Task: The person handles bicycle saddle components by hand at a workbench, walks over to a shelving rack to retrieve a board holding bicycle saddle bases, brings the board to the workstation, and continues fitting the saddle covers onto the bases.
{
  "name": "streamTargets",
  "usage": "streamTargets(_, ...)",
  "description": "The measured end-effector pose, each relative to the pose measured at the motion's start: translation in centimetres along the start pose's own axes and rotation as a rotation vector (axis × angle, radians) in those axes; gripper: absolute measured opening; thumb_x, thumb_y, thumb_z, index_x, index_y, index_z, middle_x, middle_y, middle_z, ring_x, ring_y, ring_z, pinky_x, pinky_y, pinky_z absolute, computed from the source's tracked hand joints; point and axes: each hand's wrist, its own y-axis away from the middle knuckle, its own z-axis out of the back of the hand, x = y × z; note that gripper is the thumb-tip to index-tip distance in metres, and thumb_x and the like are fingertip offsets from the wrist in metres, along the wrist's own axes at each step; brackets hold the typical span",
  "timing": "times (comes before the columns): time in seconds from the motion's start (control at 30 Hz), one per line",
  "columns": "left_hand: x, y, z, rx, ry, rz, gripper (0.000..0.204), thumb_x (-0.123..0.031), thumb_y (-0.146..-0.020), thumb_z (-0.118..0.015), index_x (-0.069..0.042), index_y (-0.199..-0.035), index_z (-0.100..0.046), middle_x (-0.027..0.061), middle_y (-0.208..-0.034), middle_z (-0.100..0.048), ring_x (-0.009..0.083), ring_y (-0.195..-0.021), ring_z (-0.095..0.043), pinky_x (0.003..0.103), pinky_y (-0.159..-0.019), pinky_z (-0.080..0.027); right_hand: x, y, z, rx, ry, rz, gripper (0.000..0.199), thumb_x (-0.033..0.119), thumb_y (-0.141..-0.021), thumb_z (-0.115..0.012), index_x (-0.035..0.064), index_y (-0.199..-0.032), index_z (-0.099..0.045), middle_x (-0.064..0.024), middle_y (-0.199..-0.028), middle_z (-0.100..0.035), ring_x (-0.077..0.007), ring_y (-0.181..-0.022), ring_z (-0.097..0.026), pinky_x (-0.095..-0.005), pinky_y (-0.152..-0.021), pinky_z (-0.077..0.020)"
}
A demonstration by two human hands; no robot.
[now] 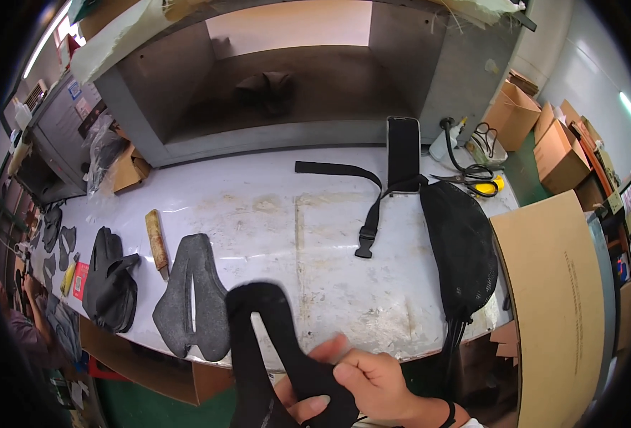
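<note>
In front of me at the bottom I hold a black padded fabric piece with a long slit down its middle. My left hand is mostly hidden by it; a thumb shows at the slit, and blurred fingertips stick out past the right edge. My right hand, with a black band at the wrist, pinches that right edge with its fingers closed. Just left of the piece, a grey moulded foam pad of similar shape, also slit, lies on the white table.
A worn scraper-like tool and a black pouch lie at left. A black mesh bag with strap and buckle lies right, near scissors. A grey open cabinet stands behind; cardboard flanks the right edge.
</note>
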Motion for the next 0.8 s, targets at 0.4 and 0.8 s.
streamTargets(0.4, -1.4, -2.4, 2.2, 0.032, -0.324, -0.002, 0.063, -0.016, -0.088, -0.071, 0.003, -0.141, -0.041, 0.0098, -0.105, -0.062, 0.0169, -0.100, -0.060, 0.032, -0.088, -0.046, -1.0, -0.9, 0.0, 0.014, 0.319, 0.123, 0.020, 0.015, -0.100, -0.057, 0.0014, -0.086, -0.061, 0.0055, -0.066, -0.050, -0.0055, -0.056, -0.044, -0.0240, -0.049, -0.0374)
streamTargets(0.8, -3.5, -3.5, 3.5, 0.078, -0.382, 0.099, 0.059, -0.020, -0.090, -0.068, 0.002, -0.139, -0.043, 0.0100, -0.110, -0.062, 0.0165, -0.104, -0.059, 0.032, -0.092, -0.045, -2.0, 0.9, 0.3, 0.150, -0.346, -0.488, 0.024, 0.023, -0.103, -0.053, 0.0023, -0.091, -0.057, 0.0013, -0.077, -0.056, -0.0050, -0.065, -0.050, -0.0219, -0.058, -0.0381)
